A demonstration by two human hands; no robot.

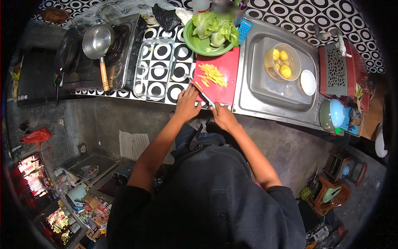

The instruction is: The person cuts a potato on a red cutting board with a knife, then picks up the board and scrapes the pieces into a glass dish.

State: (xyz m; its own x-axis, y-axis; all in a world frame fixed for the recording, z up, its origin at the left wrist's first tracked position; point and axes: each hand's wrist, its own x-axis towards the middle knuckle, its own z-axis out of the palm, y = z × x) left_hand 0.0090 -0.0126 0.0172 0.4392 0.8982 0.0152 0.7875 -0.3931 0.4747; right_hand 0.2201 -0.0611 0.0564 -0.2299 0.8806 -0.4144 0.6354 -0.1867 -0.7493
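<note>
My right hand is closed round the light-blue handle of a knife, whose blade points up and left over the edge of the red cutting board. Close to the blade, my left hand lies at the board's left edge with its fingers bent and together; what lies under them is hidden. Yellow strips, which look like cut potato, are heaped on the middle of the board. A few loose strips lie nearer the blade.
A green bowl of lettuce stands behind the board. To the left are a clear glass dish and a saucepan on the stove. In the sink, a bowl holds several peeled potatoes, beside a small white bowl.
</note>
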